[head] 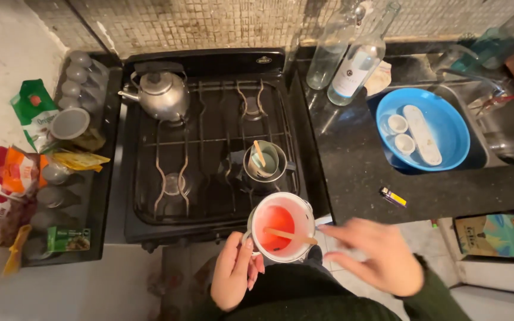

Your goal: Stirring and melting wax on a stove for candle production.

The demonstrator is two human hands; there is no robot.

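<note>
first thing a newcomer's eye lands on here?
The white cup of red liquid, bottom centre, held by the left hand, with the blurred right hand at its wooden stick. Next, the bright blue bowl in the sink at right, then the metal kettle on the black stove.

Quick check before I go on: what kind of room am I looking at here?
Most likely a home kitchen. A black gas stove carries a metal kettle and a small pot, and a sink to the right holds a blue basin.
</note>
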